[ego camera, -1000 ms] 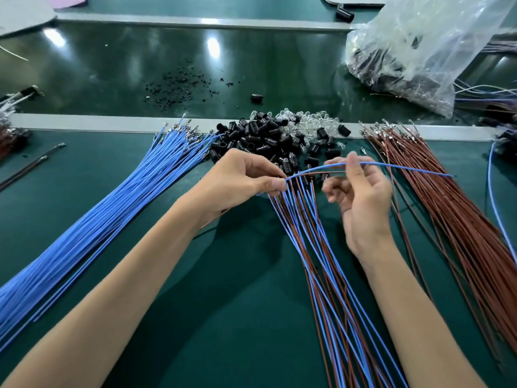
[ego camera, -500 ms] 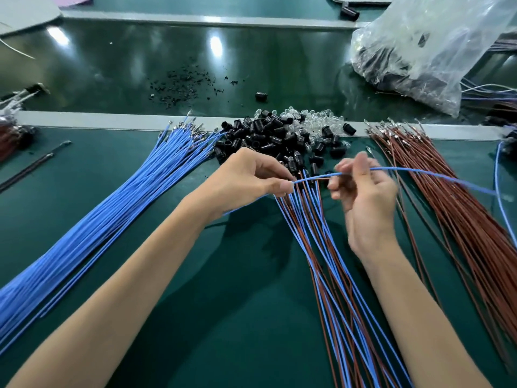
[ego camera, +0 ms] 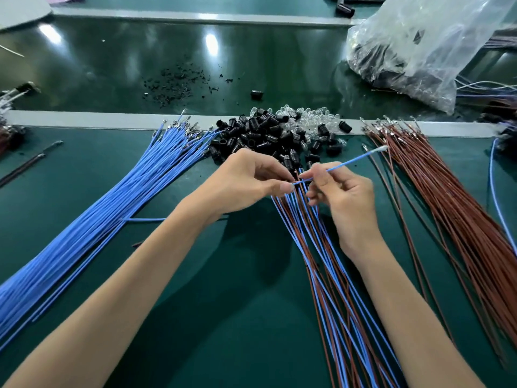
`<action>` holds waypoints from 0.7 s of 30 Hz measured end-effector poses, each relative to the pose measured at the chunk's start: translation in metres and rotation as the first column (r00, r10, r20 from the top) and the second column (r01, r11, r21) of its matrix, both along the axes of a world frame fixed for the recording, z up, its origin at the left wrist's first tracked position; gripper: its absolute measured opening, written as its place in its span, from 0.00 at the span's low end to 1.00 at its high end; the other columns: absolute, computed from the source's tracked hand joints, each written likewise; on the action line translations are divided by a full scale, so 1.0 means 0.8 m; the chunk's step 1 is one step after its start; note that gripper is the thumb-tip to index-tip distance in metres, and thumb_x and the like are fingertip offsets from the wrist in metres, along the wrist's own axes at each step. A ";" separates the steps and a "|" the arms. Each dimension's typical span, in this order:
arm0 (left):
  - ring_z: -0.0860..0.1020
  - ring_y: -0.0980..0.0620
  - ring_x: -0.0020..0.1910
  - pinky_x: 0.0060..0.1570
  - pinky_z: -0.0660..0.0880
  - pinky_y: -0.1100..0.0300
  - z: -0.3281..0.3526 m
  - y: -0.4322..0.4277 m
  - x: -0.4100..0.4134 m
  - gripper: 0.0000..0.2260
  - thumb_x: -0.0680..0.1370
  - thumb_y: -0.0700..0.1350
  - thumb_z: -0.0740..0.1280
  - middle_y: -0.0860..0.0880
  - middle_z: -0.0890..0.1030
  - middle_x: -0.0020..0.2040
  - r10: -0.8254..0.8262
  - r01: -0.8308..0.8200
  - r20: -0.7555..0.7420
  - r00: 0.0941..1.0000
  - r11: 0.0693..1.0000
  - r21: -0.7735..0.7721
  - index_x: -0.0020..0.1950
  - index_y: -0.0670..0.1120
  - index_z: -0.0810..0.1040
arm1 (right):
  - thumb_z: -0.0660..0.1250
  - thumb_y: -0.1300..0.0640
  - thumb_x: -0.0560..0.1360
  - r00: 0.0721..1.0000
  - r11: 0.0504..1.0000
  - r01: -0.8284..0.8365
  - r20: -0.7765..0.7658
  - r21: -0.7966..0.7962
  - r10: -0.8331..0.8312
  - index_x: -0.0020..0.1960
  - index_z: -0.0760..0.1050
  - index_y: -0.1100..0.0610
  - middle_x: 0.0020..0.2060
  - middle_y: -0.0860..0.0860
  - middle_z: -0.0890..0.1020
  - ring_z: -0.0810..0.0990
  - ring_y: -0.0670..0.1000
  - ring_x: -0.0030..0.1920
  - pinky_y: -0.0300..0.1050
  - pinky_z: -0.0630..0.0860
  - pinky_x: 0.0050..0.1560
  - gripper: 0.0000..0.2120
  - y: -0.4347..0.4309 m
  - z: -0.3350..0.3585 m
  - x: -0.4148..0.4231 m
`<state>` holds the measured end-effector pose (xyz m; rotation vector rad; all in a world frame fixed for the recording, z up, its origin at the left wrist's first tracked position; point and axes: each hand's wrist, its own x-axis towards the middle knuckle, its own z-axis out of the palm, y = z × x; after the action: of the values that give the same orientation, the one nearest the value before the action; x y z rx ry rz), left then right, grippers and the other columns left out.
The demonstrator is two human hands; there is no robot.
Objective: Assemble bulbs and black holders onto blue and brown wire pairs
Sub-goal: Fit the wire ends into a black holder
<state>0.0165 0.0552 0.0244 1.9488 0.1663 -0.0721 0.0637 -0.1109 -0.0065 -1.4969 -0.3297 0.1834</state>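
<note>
Above the paired wires (ego camera: pixel 321 247), a blue wire (ego camera: pixel 353 162) is pinched by the left hand (ego camera: pixel 246 183) and the right hand (ego camera: pixel 347 200), fingers (ego camera: pixel 321 189) curled on it, its metal tip (ego camera: pixel 383 148) near the brown wires (ego camera: pixel 447 208). The tip is best steered clear of them. Holders (ego camera: pixel 260 133) and bulbs (ego camera: pixel 310 116) are piled just beyond; the paired wires beneath could snag it.

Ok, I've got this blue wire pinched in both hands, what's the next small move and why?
Probably slide the right hand out along the blue wire toward its metal tip, for control to feed it into a black holder. Both it and the left hand pinch the wire short of that tip, which pokes free above the brown wires.
</note>
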 end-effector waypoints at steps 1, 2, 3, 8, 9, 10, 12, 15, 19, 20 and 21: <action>0.82 0.57 0.38 0.42 0.77 0.66 -0.001 -0.001 0.000 0.04 0.73 0.38 0.73 0.49 0.85 0.38 0.001 -0.001 -0.002 1.000 1.000 0.001 0.43 0.47 0.83 | 0.66 0.57 0.78 1.000 1.000 0.003 0.013 -0.006 -0.003 0.42 0.81 0.55 0.27 0.46 0.78 0.76 0.42 0.29 0.34 0.74 0.33 0.08 0.001 0.000 -0.001; 0.82 0.57 0.38 0.42 0.77 0.67 -0.001 0.001 -0.001 0.04 0.73 0.38 0.73 0.49 0.85 0.38 0.008 -0.008 -0.004 1.000 1.000 0.004 0.44 0.47 0.83 | 0.66 0.56 0.77 0.999 0.999 0.031 0.015 0.028 -0.031 0.42 0.81 0.54 0.29 0.46 0.79 0.76 0.43 0.29 0.34 0.74 0.32 0.07 0.001 0.001 -0.002; 0.83 0.55 0.39 0.42 0.77 0.68 0.000 0.003 -0.001 0.03 0.73 0.38 0.73 0.49 0.85 0.39 0.016 -0.016 -0.008 1.000 1.000 0.011 0.44 0.46 0.83 | 0.66 0.56 0.77 0.998 0.994 0.069 0.003 0.088 -0.069 0.43 0.80 0.53 0.30 0.45 0.79 0.76 0.44 0.30 0.35 0.74 0.32 0.07 0.000 0.003 -0.001; 0.82 0.57 0.39 0.38 0.74 0.70 0.006 0.010 -0.004 0.04 0.74 0.39 0.72 0.46 0.85 0.40 0.011 -0.011 0.002 1.000 1.000 0.015 0.47 0.42 0.82 | 0.65 0.57 0.79 0.973 0.968 0.230 -0.031 0.098 -0.228 0.42 0.78 0.52 0.34 0.45 0.80 0.77 0.43 0.31 0.35 0.73 0.31 0.07 -0.008 0.004 0.006; 0.82 0.56 0.39 0.40 0.76 0.68 0.007 0.010 -0.004 0.04 0.74 0.38 0.72 0.45 0.85 0.41 0.011 -0.011 0.016 1.000 1.000 0.007 0.48 0.42 0.82 | 0.66 0.55 0.79 0.962 0.960 0.272 -0.037 0.064 -0.270 0.43 0.78 0.52 0.37 0.48 0.81 0.77 0.43 0.32 0.35 0.72 0.30 0.06 -0.008 0.002 0.006; 0.82 0.55 0.40 0.43 0.79 0.64 0.007 0.010 -0.004 0.04 0.74 0.38 0.72 0.44 0.85 0.41 0.018 -0.018 0.031 0.999 1.000 -0.008 0.48 0.41 0.82 | 0.66 0.54 0.78 0.949 0.949 0.313 -0.038 0.035 -0.312 0.44 0.77 0.50 0.42 0.51 0.81 0.77 0.42 0.32 0.34 0.72 0.30 0.05 -0.008 0.000 0.006; 0.82 0.53 0.41 0.48 0.79 0.60 0.008 0.011 -0.004 0.05 0.73 0.37 0.72 0.42 0.84 0.43 0.039 -0.036 0.062 0.997 0.998 -0.059 0.48 0.41 0.81 | 0.65 0.52 0.79 0.932 0.932 0.362 -0.033 0.006 -0.361 0.46 0.77 0.48 0.51 0.53 0.79 0.79 0.42 0.34 0.34 0.72 0.29 0.04 -0.009 0.000 0.008; 0.82 0.54 0.41 0.47 0.78 0.63 0.008 0.012 -0.004 0.05 0.73 0.35 0.71 0.41 0.83 0.43 0.042 -0.033 0.091 0.995 0.995 -0.093 0.47 0.40 0.79 | 0.64 0.57 0.79 0.943 0.942 0.326 -0.100 0.079 -0.318 0.52 0.75 0.49 0.48 0.48 0.77 0.81 0.45 0.38 0.34 0.75 0.34 0.04 -0.013 0.003 0.015; 0.80 0.58 0.37 0.43 0.77 0.67 0.007 0.014 -0.005 0.06 0.73 0.34 0.71 0.43 0.82 0.40 -0.003 0.009 0.104 0.995 0.998 -0.062 0.49 0.37 0.78 | 0.65 0.62 0.78 0.973 0.979 0.193 -0.144 0.066 -0.182 0.50 0.79 0.53 0.43 0.48 0.82 0.80 0.43 0.40 0.33 0.75 0.38 0.06 -0.016 0.003 0.018; 0.80 0.58 0.37 0.43 0.78 0.66 0.007 0.015 -0.005 0.05 0.73 0.34 0.71 0.43 0.82 0.41 -0.008 0.015 0.107 0.994 0.998 -0.059 0.48 0.38 0.78 | 0.66 0.61 0.78 0.974 0.981 0.188 -0.134 0.042 -0.181 0.50 0.79 0.53 0.43 0.47 0.82 0.80 0.42 0.39 0.33 0.75 0.37 0.06 -0.016 0.001 0.018; 0.80 0.57 0.38 0.43 0.77 0.66 0.007 0.017 -0.005 0.05 0.73 0.34 0.71 0.43 0.83 0.41 -0.013 0.019 0.111 0.994 0.999 -0.051 0.48 0.40 0.78 | 0.66 0.60 0.78 0.973 0.980 0.197 -0.125 0.027 -0.192 0.52 0.78 0.52 0.44 0.46 0.81 0.79 0.42 0.39 0.33 0.74 0.37 0.05 -0.015 0.001 0.018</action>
<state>0.0125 0.0687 0.0303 1.8968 0.0744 0.0209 0.0783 -0.1232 -0.0059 -1.4625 -0.0868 0.1109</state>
